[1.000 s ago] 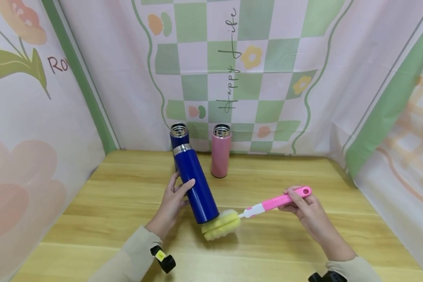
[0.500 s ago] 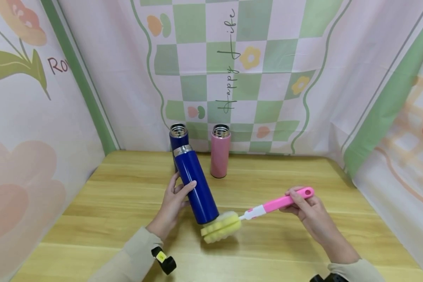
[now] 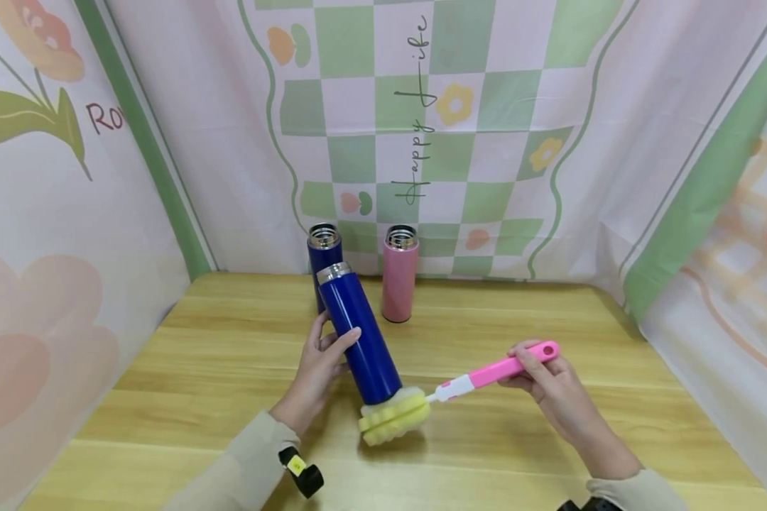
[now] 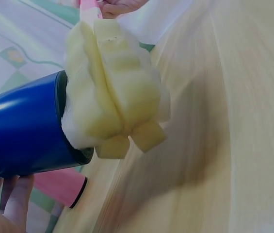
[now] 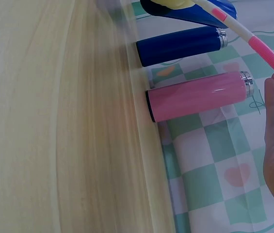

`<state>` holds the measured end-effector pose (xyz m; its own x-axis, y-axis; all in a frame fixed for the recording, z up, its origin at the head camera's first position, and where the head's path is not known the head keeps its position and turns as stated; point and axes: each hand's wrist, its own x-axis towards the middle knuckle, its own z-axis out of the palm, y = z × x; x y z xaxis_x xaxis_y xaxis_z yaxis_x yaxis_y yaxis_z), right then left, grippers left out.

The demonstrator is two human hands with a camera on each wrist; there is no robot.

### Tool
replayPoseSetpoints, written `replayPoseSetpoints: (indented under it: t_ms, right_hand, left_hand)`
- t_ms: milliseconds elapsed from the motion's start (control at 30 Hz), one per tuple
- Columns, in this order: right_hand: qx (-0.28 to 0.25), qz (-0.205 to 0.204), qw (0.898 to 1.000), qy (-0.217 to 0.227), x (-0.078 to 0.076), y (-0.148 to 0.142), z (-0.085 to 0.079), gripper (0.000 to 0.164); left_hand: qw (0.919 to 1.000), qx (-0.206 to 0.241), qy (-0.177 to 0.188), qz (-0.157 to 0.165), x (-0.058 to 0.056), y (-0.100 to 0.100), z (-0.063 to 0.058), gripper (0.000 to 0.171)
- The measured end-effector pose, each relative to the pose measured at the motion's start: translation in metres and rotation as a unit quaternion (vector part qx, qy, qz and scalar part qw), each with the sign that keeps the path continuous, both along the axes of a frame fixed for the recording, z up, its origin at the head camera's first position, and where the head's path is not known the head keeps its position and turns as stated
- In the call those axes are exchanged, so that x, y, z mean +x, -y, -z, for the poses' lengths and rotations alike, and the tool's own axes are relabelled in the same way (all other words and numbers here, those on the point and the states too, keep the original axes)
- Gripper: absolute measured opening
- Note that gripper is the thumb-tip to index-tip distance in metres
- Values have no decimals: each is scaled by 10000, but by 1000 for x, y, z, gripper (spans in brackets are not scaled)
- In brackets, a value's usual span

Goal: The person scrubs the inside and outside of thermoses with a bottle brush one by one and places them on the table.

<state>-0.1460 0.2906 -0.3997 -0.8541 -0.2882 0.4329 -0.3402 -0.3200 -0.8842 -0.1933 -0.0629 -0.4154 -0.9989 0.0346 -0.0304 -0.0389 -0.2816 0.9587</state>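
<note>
My left hand (image 3: 316, 372) grips a blue thermos bottle (image 3: 361, 341) round its middle, tilted so that its metal neck points up and away and its base points toward me. In my right hand (image 3: 552, 397) is the pink handle of a bottle brush (image 3: 501, 370), held near its end. The brush's yellow and white sponge head (image 3: 394, 417) presses against the base of the blue bottle; the left wrist view shows the sponge (image 4: 117, 82) covering much of that base. Both bottle and brush are held above the table.
A darker blue bottle (image 3: 324, 248) stands upright behind the held one, partly hidden by it. A pink bottle (image 3: 399, 280) stands upright to its right, without a lid. The wooden table (image 3: 518, 461) ends at a printed curtain (image 3: 460, 163).
The sponge head has shifted slightly left and nearer to me along the bottle's base. The held bottle has moved a little to the right. Both grips stay the same.
</note>
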Motion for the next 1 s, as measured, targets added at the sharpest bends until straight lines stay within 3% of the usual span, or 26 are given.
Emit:
replayPoseSetpoints:
  t_ms: [400, 600, 1000]
  right_hand:
    - [335, 254, 9991, 107, 0, 7, 4, 25]
    - [626, 630, 9958, 234, -1, 5, 4, 23]
    - [666, 981, 9926, 263, 0, -9, 0, 23]
  left_hand:
    - [9998, 192, -41, 39, -1, -5, -3, 74]
    - [9996, 169, -147, 151, -2, -8, -5, 71]
    - [9992, 34, -200, 332, -2, -5, -6, 73]
